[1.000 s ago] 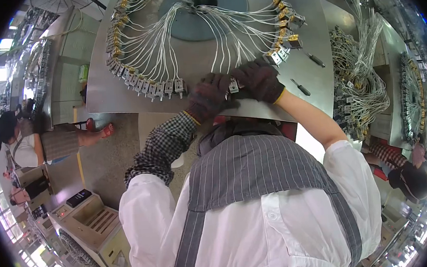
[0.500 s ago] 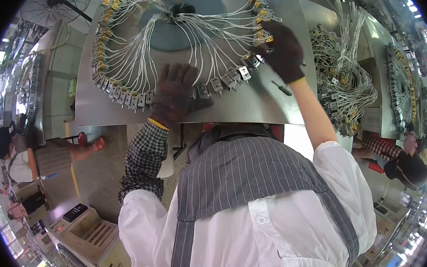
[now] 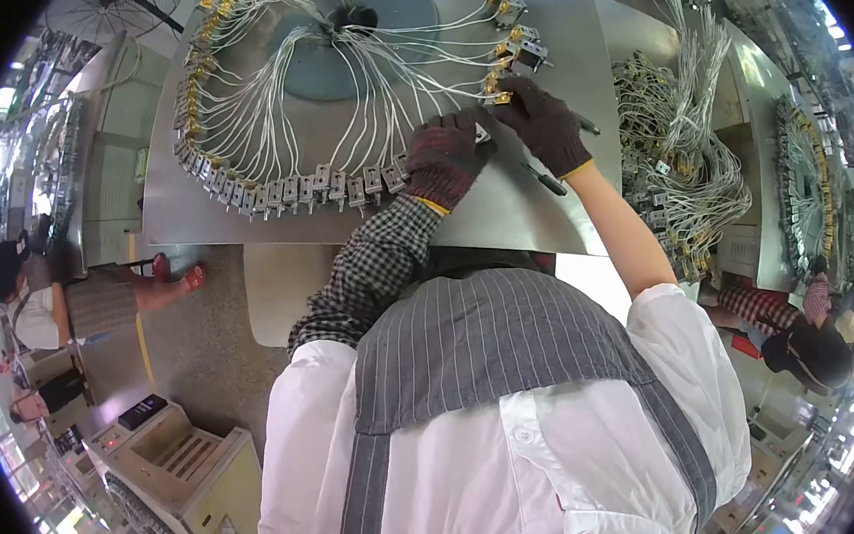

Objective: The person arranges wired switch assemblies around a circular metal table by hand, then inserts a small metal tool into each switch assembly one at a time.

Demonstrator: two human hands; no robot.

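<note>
Small metal-cased parts (image 3: 291, 192) with white wires and yellow ends ring the steel table. My left hand (image 3: 446, 155), in a dark glove, lies over the front right of this row, fingers curled around a metal-cased part (image 3: 481, 133) that shows at the fingertips. My right hand (image 3: 543, 129), also gloved, is closed, its fingertips by a yellow-ended part (image 3: 499, 96); what they pinch is hidden. Beneath the right hand a dark pen-shaped tool (image 3: 545, 179) lies on the table. Another dark tool (image 3: 587, 126) pokes out beside the right hand.
The white wires gather at a round grey disc (image 3: 399, 38) in the table's middle. A bundle of wired parts (image 3: 684, 156) sits on the bench to the right. Other people work at left (image 3: 33, 298) and right (image 3: 805, 348). A beige machine (image 3: 178, 477) stands lower left.
My left hand has slid right along the row and curled its fingers beside my right hand. The right hand has drawn down and left, uncovering parts at the ring's right side.
</note>
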